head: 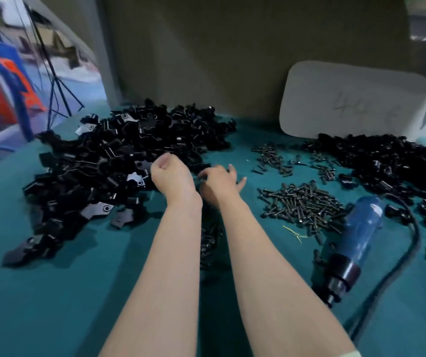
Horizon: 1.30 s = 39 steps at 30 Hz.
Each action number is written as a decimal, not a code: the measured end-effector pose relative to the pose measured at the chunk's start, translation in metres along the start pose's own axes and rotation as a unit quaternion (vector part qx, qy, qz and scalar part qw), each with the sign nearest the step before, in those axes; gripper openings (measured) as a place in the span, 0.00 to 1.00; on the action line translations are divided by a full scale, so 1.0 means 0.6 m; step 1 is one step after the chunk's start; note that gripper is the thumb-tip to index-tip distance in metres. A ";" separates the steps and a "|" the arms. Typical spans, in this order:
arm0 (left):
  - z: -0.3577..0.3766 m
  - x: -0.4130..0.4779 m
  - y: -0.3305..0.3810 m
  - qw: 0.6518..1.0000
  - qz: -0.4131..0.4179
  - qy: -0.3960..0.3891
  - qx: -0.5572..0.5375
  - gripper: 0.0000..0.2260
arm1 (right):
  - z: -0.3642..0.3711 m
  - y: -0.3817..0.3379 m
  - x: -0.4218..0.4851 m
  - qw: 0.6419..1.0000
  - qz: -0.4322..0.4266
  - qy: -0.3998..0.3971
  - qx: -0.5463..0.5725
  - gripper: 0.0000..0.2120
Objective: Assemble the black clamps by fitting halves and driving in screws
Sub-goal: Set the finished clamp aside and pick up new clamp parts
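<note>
The large heap of clamp halves [129, 161] lies on the teal counter [52, 292], and both bare hands reach to that heap's right-hand edge. This looks like the step of picking out parts to mate, with no clamp yet in work.

The left hand [167, 173] hangs over the heap's edge with its grip clenched, fingers folded into the palm. Whether a half sits inside cannot be told. The right hand [219, 182] is just right of the heap, low over the counter, its grip released: fingers loosely bent and spread, with no part seen between them.

The loose screws [302, 204] lie further right of the heap, in small scatters. The blue electric screwdriver [356, 240] rests on its side beyond them, right of the heap and nearer the person. Its cable [413, 228] loops on the side away from the heap. Likely this order suits the work: halves to the left, screws and driver to the right hand.

A second dark pile [392, 161] lies far right of the heap, too blurred to say whether its pieces are finished clamps.
</note>
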<state>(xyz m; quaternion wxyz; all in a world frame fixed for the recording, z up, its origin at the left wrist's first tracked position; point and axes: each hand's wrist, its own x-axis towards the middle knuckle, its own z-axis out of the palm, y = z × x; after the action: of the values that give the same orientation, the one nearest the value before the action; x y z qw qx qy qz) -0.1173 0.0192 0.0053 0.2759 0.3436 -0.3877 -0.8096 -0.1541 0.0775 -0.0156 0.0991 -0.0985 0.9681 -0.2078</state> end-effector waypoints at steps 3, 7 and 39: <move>0.008 0.008 -0.005 1.000 -0.008 -0.020 0.018 0.14 | 0.002 0.006 0.002 0.996 -0.005 0.070 0.056 0.16; 0.018 -0.001 -0.012 0.998 -0.022 -0.047 0.036 0.13 | -0.003 0.011 0.002 0.987 -0.021 0.107 0.119 0.12; 0.231 -0.307 -0.238 0.902 -0.103 -0.382 0.175 0.17 | -0.150 0.443 -0.154 0.913 0.290 0.285 0.039 0.22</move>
<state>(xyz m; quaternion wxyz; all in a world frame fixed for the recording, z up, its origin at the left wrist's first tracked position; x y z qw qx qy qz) -0.1371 0.2892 0.0160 -0.0427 0.0888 -0.5615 -0.8216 -0.1263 0.3710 -0.0330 -0.1213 0.2537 0.9325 -0.2266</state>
